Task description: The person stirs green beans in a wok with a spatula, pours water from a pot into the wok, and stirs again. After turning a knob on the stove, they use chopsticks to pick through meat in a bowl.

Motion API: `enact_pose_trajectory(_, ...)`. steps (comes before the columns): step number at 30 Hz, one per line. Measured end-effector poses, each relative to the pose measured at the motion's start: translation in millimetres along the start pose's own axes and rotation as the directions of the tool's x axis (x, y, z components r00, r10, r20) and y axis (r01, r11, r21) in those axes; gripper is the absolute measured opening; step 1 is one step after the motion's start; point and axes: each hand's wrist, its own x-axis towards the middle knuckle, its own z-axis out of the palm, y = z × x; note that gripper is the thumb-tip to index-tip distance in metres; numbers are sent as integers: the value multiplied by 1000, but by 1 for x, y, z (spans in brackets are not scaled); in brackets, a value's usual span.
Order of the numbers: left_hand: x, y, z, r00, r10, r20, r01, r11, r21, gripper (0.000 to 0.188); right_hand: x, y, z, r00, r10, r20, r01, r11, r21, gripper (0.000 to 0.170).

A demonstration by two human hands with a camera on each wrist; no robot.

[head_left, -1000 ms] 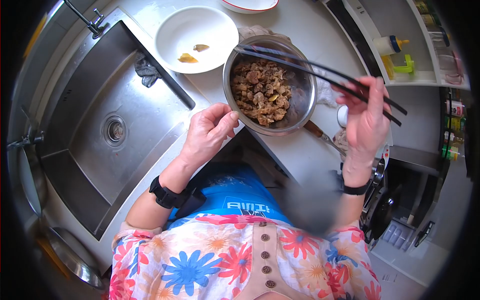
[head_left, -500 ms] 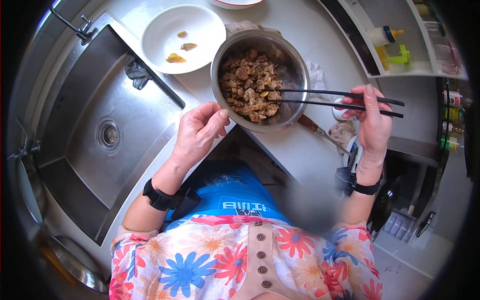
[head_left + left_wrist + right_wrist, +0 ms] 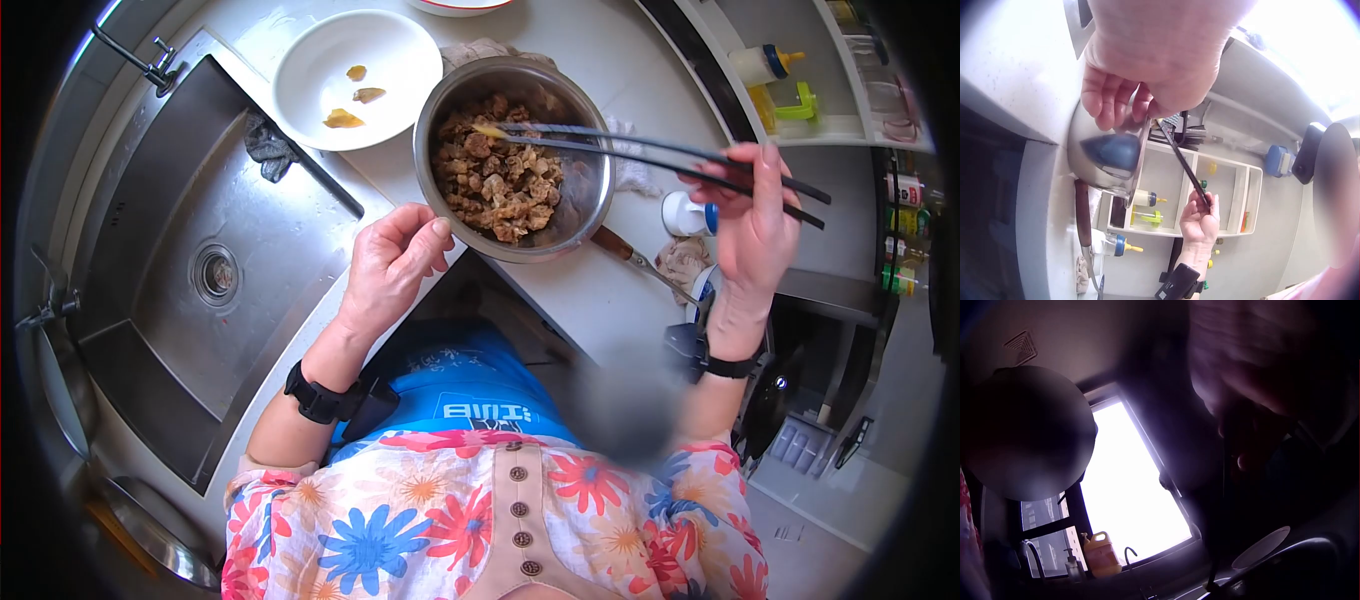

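Note:
My right hand [image 3: 757, 220] holds a pair of long black chopsticks [image 3: 660, 160] that reach left over the steel bowl [image 3: 604, 190]. Their tips pinch a yellow slice, which looks like ginger [image 3: 488, 131], above the browned chunks of meat [image 3: 500, 185] in the bowl. At the bowl's near left rim, my left hand [image 3: 392, 262] has its fingers curled, thumb on top, and grips the edge. The left wrist view shows those fingers [image 3: 1107, 103] against the bowl's shiny side. A white dish [image 3: 300, 100] behind the left hand holds 3 yellowish slices.
The steel sink [image 3: 160, 300] lies to the left, with a dark rag [image 3: 268, 148] on its edge. Right of the bowl are a wooden handle [image 3: 612, 243] with a metal shaft, a white bottle [image 3: 686, 214] and a crumpled cloth [image 3: 684, 262]. An open shelf [image 3: 830, 110] stands at far right.
The chopsticks went down into the meat, then rose and moved left with a yellow slice in their tips. A third slice appeared in the white dish. The left hand stayed at the rim.

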Motion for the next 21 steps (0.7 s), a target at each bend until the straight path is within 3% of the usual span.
enact_pose_trajectory(3,0,0,0,1000,-3,3,3,1000,8,21,6,6,35,999,31,27,-34,994,100,32)
enact_pose_trajectory(6,1,2,0,1000,11,3,-11,1000,26,20,10,-1,35,998,11,59,-15,999,51,32)
enact_pose_trajectory(9,1,1,1,1000,4,3,-4,1000,-3,19,11,-14,-1,996,-1,-90,-21,972,-236,29)
enact_pose_trajectory(11,2,1,3,1000,4,-12,-4,999,-37,19,8,-14,-12,992,81,-92,-110,918,-380,29)
enact_pose_trajectory(14,3,3,4,1000,-9,-15,7,996,-87,18,4,1,-8,978,205,-42,-202,877,-436,29)
enact_pose_trajectory(17,5,7,5,999,-32,3,32,996,-80,16,0,38,1,975,182,-130,-206,957,-205,28)
enact_pose_trajectory(21,8,12,5,994,-104,-10,104,994,-11,15,-8,73,-8,954,248,-169,-253,967,-6,29)
